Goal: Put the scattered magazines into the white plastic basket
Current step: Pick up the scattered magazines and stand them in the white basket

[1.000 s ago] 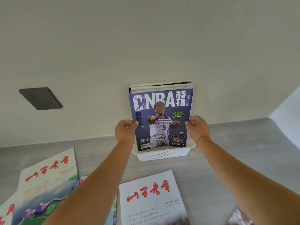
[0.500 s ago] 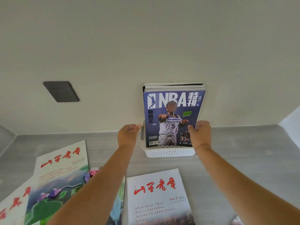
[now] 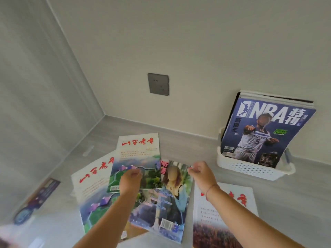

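Note:
The white plastic basket [image 3: 250,169] stands against the wall at the right, with the blue NBA magazine [image 3: 265,129] upright at the front of several others in it. Scattered on the grey surface lie two red-titled landscape magazines [image 3: 138,149] [image 3: 93,181], a portrait-cover magazine [image 3: 168,203] and a white red-titled one [image 3: 232,203]. My left hand [image 3: 130,179] hovers with loosely curled fingers over the upper landscape magazine. My right hand [image 3: 202,174], also loosely curled, is at the portrait magazine's top right corner. Neither hand plainly holds anything.
A dark magazine [image 3: 35,199] lies blurred at the far left by the side wall. A grey wall socket [image 3: 158,84] sits on the back wall above the surface. The walls meet in a corner at the back left.
Both hands have let go of the NBA magazine, which stays in the basket, and moved left and toward me over the scattered magazines. The view has swung left.

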The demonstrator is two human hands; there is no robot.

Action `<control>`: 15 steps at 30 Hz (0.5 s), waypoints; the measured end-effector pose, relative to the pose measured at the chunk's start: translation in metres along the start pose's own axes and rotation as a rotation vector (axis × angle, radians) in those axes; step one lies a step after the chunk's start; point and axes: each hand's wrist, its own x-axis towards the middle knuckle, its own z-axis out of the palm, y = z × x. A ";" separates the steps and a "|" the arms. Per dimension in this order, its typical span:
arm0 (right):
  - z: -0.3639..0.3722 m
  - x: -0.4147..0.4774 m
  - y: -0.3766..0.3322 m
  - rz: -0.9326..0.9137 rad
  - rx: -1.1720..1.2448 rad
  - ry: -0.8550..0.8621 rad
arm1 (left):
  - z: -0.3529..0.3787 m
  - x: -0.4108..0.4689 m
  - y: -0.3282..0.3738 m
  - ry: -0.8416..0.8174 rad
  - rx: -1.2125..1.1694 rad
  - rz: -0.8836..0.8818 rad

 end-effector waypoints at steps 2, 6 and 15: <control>0.030 -0.006 -0.004 0.036 0.001 -0.066 | -0.024 0.005 -0.028 0.039 0.026 -0.074; 0.075 -0.013 -0.014 0.065 -0.003 -0.158 | -0.061 0.023 -0.063 0.065 0.012 -0.175; 0.126 0.015 -0.023 0.132 -0.018 -0.108 | -0.071 0.078 -0.057 -0.064 -0.116 -0.267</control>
